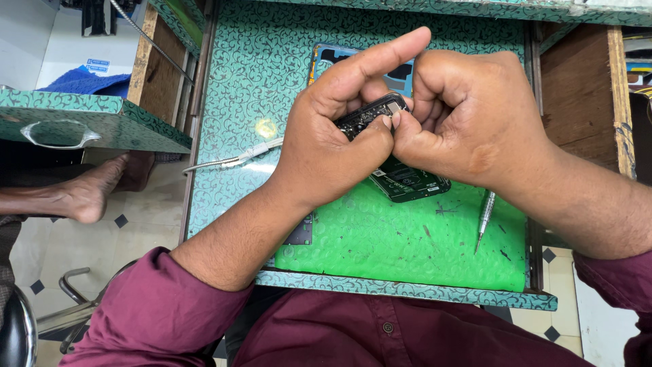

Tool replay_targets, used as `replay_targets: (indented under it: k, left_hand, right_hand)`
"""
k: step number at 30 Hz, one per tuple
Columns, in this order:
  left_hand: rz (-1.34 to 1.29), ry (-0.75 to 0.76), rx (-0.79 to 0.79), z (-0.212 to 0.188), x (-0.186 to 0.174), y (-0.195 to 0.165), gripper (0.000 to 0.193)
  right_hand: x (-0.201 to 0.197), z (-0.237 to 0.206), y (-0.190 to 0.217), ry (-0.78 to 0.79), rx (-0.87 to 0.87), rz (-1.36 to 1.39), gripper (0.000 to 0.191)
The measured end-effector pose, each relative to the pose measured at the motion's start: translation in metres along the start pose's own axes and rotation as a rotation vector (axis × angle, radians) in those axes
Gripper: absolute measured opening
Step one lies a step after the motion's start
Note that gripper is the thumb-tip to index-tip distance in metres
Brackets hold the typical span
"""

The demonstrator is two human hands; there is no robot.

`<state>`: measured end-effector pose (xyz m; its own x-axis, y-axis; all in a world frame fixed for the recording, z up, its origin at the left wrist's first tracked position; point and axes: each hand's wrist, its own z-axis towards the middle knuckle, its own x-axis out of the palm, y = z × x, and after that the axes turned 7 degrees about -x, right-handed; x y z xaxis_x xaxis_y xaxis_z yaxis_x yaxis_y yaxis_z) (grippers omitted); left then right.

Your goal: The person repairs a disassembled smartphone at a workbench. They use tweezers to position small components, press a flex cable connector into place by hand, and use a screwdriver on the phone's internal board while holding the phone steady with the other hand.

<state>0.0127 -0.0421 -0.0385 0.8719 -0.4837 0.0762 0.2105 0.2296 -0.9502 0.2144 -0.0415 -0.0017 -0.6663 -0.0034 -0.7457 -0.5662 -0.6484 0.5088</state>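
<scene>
Both hands, left hand [326, 146] and right hand [468, 115], pinch fingers tight on a small dark phone part [370, 115] above the green mat [407, 238] (its lower portion hidden behind thumbs); screwdriver [484, 219] lies nearby.

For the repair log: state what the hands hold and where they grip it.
Both hands, left hand and right hand, pinch a small black circuit board at its metal-capped end.

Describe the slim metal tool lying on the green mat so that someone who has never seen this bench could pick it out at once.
Start at the bright green mat covering the near part of the patterned teal worktable. Near its right edge, just under the right hand, lies the screwdriver. It is a thin silvery rod with its tip pointing towards the person, unlike the dark flat circuit board beside it, and nothing touches it.
</scene>
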Motion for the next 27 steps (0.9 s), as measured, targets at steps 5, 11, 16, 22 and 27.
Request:
replay_targets:
  k: [5,11,16,22,27]
  left_hand:
    - [0.009,0.002,0.000,-0.001,0.000,0.000,0.054]
    - [0.060,-0.018,0.037,-0.001,0.000,0.004,0.055]
    - [0.107,-0.046,0.039,-0.001,0.000,0.009,0.054]
    - [-0.039,-0.046,0.001,0.007,-0.006,0.016,0.053]
    - [0.018,-0.069,0.020,0.009,-0.006,0.016,0.056]
  right_hand:
    - [0.000,-0.001,-0.001,0.006,0.016,0.018,0.033]
    - [0.001,-0.001,-0.001,0.014,0.026,0.007,0.032]
    - [0.002,0.001,-0.003,0.034,0.001,0.036,0.030]
    - [0.002,0.002,-0.011,0.059,0.014,0.135,0.024]
    - [0.001,0.004,-0.022,0.094,0.068,0.225,0.018]
